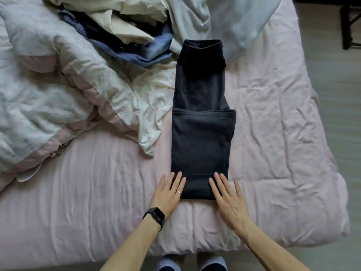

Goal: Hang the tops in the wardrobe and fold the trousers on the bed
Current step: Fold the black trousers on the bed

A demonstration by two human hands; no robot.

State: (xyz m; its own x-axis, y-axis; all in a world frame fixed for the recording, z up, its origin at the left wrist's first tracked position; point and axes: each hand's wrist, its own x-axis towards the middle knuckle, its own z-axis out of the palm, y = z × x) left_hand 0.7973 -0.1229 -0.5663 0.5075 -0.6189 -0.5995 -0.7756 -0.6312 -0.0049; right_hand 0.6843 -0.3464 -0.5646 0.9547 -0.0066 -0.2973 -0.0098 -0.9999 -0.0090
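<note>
Trousers folded once on bed | my left hand and right hand lie flat, fingers straight, pressing the fold | clothes pile not yet sorted

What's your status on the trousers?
Both open: left grip, right grip flat on near fold. On bed, black trousers part-folded. Nothing blocking; clothes pile beyond waistband.

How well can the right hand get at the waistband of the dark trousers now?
Probably yes: nothing lies between the right hand, flat on the near fold of the trousers, and the waistband, though it must stretch forward.
</note>
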